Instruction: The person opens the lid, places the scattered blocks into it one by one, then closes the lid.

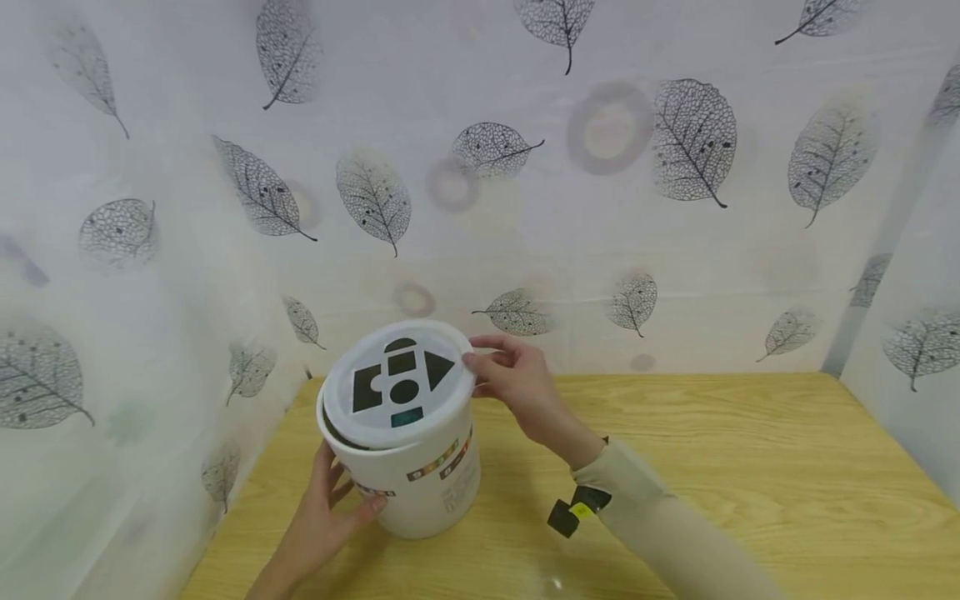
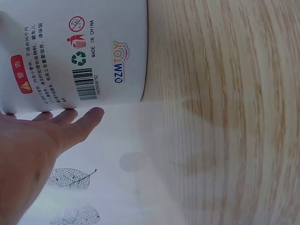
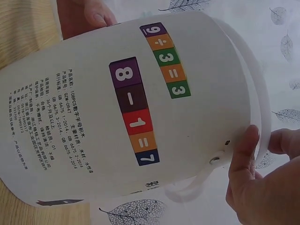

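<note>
Here the tub (image 1: 408,467) stands on the worktop (image 1: 750,467): stiff, smooth plastic, likely light. The left hand (image 1: 330,508) braces its wall with fingers nearly straight; the right hand (image 1: 517,383) pinches the lid (image 1: 397,383) rim, the best hold.

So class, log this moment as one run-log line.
left hand: steadies white bucket side | right hand: grips lid rim, lid tilted | surface: wooden table

We see the bucket (image 1: 408,467) standing on the table (image 1: 750,483), toward its rear left corner, near the curtain (image 1: 600,167) behind. The lid (image 1: 397,383) sits tilted on the bucket's top. The left hand (image 1: 322,517) lies against its lower left side; the right hand (image 1: 517,383) holds the lid's right edge.
</note>
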